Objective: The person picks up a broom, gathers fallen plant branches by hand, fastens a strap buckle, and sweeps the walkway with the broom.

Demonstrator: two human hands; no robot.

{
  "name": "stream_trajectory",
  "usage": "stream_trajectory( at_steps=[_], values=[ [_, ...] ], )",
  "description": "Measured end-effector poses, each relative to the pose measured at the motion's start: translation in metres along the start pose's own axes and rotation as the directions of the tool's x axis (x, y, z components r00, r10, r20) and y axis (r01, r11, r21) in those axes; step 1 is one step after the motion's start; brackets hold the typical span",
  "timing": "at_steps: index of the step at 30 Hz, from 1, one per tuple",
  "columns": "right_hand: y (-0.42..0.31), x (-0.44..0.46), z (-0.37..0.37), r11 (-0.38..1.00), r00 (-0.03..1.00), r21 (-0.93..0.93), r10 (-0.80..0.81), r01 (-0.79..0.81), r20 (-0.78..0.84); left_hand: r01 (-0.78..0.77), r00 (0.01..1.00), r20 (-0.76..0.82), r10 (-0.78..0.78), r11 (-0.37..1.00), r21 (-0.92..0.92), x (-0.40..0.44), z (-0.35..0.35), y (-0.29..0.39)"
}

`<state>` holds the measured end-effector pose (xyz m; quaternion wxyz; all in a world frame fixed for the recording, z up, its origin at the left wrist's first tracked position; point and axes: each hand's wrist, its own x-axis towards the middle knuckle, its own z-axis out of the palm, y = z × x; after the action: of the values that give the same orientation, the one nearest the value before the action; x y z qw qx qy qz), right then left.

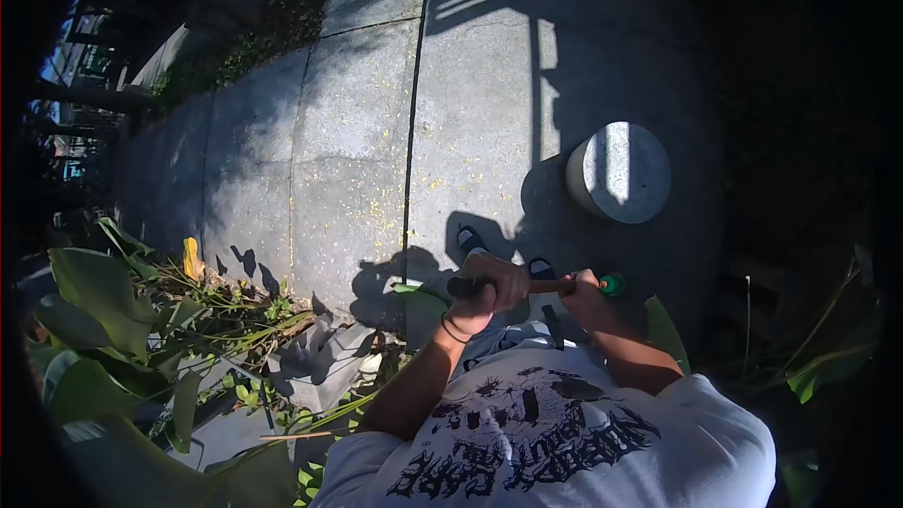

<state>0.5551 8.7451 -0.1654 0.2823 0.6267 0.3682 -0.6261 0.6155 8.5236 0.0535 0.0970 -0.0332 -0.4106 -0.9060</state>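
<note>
My left hand (494, 290), with a dark band at the wrist, is closed around a stick-like tool. The tool's thick black end (463, 288) sticks out on the left of this hand. An orange-brown shaft (544, 286) runs across to my right hand (585, 292), whose fingers are closed around it. Just beyond the right hand is a round green piece (613, 283); whether it belongs to the tool I cannot tell. A green leaf (420, 297) lies in view beside the left hand. Shade hides parts of the fingers.
A round concrete post (621, 172) stands on the pavement (470, 122) ahead to the right. Large-leaved plants (103, 306) crowd the left side, with a grey dry leaf (318, 357) among them. My dark shoes (468, 239) show below the hands. Deep shadow covers the right.
</note>
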Motion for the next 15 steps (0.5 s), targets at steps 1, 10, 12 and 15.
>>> stream_trajectory(
  at_steps=[1, 10, 12, 15],
  values=[
    [-0.042, 0.107, -0.068, 1.0, 1.0, 0.001, 0.001, -0.001, 0.006, 0.028, 0.999, -0.015, -0.029, 1.0, -0.011, -0.001, -0.019, -0.027],
    [0.182, 0.069, 0.201, 0.648, 0.759, -0.748, 0.414, 0.142, 0.502, 0.017, 0.998, -0.048, 0.029, 0.661, 0.75, -0.029, -0.027, 0.088],
    [0.253, 0.003, 0.273, 0.577, 0.738, -0.811, 0.505, 0.098, 0.448, 0.024, 0.99, -0.097, 0.099, 0.568, 0.823, -0.032, -0.021, 0.129],
    [0.29, -0.071, 0.317, 0.638, 0.67, -0.755, 0.497, 0.147, 0.551, 0.005, 0.972, -0.109, 0.21, 0.442, 0.897, -0.04, -0.014, 0.173]
  ],
)
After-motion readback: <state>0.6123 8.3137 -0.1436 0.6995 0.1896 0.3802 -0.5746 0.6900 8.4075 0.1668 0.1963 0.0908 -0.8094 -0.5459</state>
